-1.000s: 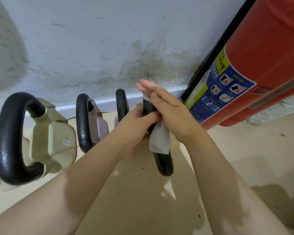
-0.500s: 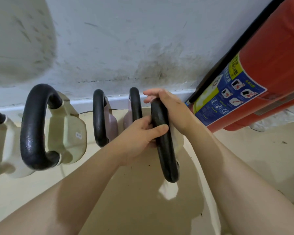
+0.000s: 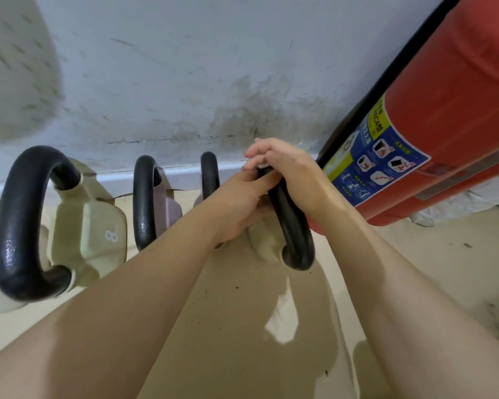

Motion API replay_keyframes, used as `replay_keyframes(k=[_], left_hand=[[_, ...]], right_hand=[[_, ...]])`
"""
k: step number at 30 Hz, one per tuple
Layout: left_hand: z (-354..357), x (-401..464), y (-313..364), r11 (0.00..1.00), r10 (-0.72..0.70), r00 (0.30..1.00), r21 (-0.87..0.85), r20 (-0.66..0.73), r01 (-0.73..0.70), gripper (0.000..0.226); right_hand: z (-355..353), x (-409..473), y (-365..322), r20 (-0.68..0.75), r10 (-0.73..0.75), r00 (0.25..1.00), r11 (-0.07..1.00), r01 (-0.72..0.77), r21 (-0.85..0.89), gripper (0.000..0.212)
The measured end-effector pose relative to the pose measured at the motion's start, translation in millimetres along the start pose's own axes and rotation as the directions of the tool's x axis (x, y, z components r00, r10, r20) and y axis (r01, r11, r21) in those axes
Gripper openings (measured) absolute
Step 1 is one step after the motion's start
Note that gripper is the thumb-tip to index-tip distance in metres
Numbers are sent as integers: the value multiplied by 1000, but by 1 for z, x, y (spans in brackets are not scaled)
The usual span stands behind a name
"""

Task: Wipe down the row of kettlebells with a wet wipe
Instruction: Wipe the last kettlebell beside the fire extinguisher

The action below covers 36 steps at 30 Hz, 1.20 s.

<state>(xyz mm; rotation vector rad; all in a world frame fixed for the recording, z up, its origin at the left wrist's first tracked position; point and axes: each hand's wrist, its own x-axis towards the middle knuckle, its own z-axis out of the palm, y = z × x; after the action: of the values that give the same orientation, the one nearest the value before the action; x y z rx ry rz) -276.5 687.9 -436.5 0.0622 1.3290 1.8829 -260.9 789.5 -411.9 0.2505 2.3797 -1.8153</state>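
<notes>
Right hand point(image 3: 293, 171) fingers curled over black kettlebell handle point(image 3: 293, 226), wet wipe point(image 3: 262, 166) sliver beneath fingertips, left hand point(image 3: 239, 205) gripping handle's near side

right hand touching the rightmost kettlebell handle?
Touching. Head view: right hand is wrapped over the top of the rightmost kettlebell handle, fingers curled round it.

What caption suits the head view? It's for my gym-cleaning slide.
Both hands, left hand and right hand, grip the rightmost kettlebell's black handle beside a red fire extinguisher.

Both arms extended; left hand point(image 3: 236, 205) and right hand point(image 3: 294, 174) curled together.
</notes>
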Motion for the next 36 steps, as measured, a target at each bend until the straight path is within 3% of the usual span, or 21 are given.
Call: replay_keyframes(k=[2,5,6,8,9,10,12,14,19,23,24,27,30,33,34,36], left_hand=[[6,12,-1,999,-3,999,-37,-41,2,20],[11,18,-6,993,-41,998,-116,-50,35,27],[8,16,-7,991,-52,997,-128,-54,45,34],[-4,11,-13,989,-80,993,-129,-85,69,47],[-10,9,-17,984,-102,989,-154,-106,85,52],[-14,7,-20,976,-125,983,-195,-132,98,54],[-15,5,-22,966,-145,974,-240,-176,100,47],[-8,2,-22,964,-135,970,-253,-204,81,35],[2,-1,-22,961,-116,957,-273,-267,41,44],[4,-8,-21,955,-143,948,-290,-286,57,53],[7,-11,-21,958,-143,951,-279,-274,63,52],[17,-18,-16,958,-144,966,-274,-213,82,52],[20,-19,-16,964,-132,959,-257,-252,66,51],[22,-24,-14,955,-160,933,-290,-322,64,53],[23,-27,-14,953,-166,928,-294,-333,65,56],[25,-31,-14,959,-151,928,-277,-340,54,62]], right_hand=[[-8,9,-5,-47,37,998,997,-40,-65,34],[-19,20,-11,-71,15,997,941,-38,-337,30],[-21,18,-10,-42,-31,999,873,7,-488,31],[-19,9,1,85,-133,987,605,149,-782,35],[-17,6,6,137,-148,980,515,194,-835,37],[-16,6,7,159,-142,977,500,209,-840,39],[-20,15,6,183,-116,976,595,216,-774,40],[-22,21,4,191,-94,977,625,207,-752,41],[-6,-7,10,183,-178,967,466,246,-850,42],[-10,0,5,84,-160,984,709,173,-683,51],[-8,-2,4,90,-169,981,726,186,-662,56],[7,-23,5,45,-228,973,627,182,-758,80],[11,-20,19,-132,-268,954,460,6,-888,75],[16,-12,16,-501,-33,865,558,-400,-727,51],[21,-17,15,-537,10,844,540,-456,-707,41],[31,-32,19,-530,-53,846,461,-450,-765,35]])
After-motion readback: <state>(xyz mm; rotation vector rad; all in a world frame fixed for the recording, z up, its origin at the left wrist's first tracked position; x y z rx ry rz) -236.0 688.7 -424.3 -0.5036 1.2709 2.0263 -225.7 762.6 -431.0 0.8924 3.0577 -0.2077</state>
